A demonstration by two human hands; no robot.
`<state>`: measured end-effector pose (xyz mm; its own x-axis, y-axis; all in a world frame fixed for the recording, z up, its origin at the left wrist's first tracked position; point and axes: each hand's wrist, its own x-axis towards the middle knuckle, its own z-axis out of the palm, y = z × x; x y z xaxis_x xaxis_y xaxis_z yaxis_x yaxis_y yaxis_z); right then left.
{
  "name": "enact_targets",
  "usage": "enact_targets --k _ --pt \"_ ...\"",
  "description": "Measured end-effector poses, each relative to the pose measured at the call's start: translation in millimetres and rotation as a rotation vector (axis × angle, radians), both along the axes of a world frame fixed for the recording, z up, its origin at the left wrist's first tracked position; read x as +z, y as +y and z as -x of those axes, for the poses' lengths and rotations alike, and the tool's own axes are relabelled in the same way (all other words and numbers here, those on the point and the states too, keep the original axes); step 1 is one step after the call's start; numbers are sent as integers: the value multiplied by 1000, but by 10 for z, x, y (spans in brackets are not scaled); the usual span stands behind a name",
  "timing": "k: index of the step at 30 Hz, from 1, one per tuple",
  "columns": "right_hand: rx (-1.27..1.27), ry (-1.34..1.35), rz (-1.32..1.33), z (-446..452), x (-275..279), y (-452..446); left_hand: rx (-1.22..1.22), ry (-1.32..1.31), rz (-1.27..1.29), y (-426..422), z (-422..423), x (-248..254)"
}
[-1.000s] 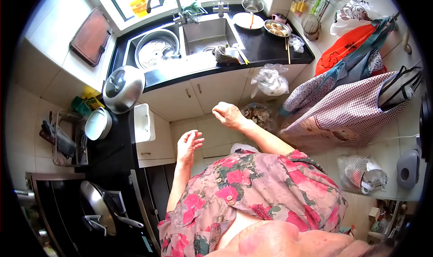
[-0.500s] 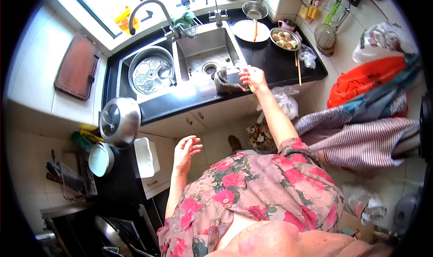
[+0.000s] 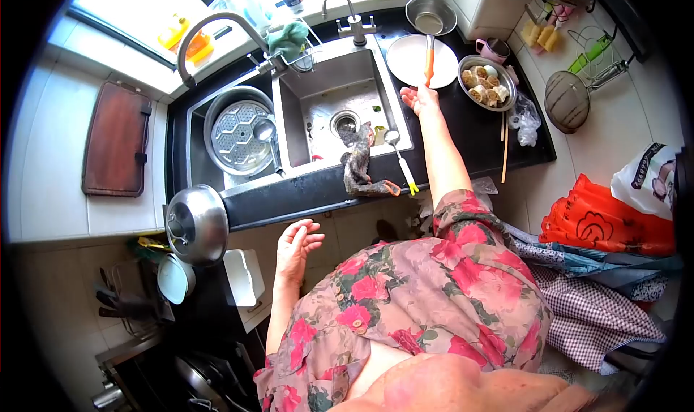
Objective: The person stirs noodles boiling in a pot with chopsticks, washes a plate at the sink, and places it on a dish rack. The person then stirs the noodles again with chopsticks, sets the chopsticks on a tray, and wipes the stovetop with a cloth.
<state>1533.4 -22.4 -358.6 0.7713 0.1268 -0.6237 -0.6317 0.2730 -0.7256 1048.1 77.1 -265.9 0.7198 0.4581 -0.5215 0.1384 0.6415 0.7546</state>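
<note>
My right hand (image 3: 421, 100) is stretched over the black counter, fingers apart and empty, just below the white plate (image 3: 412, 59). An orange-handled peeler or knife (image 3: 429, 66) lies over the plate's right part, its handle end close to my fingertips. Right of the plate stands a metal bowl of brown and white food pieces (image 3: 489, 84). My left hand (image 3: 296, 247) hangs in front of the counter edge with loosely spread fingers and nothing in it. A dark wet cloth (image 3: 357, 162) drapes over the sink's front rim, beside a spoon with a white and yellow handle (image 3: 402, 163).
The left basin holds a metal pot with a perforated rack (image 3: 242, 131). A steel lid (image 3: 196, 225) stands at the counter's left corner, above a pale bowl (image 3: 176, 278). Chopsticks (image 3: 504, 148) and a crumpled plastic bag (image 3: 525, 121) lie at the right. A gooseneck faucet (image 3: 220, 16) arches over the sink.
My right hand has reached forward and right, from in front of the counter to the plate. The view has moved closer to the sink. My left hand has stayed low, in much the same pose.
</note>
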Motion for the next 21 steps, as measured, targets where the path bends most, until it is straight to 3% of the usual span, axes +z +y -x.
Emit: enact_targets --k 9,16,21 --pt "154 56 -40 835 -114 -257 -122 42 -4 325 -495 -184" --pt "224 189 -185 1643 48 -269 -254 -33 3 836 -936 -330" --pt "218 177 -132 1984 198 -71 -306 -63 28 1211 -1049 -366"
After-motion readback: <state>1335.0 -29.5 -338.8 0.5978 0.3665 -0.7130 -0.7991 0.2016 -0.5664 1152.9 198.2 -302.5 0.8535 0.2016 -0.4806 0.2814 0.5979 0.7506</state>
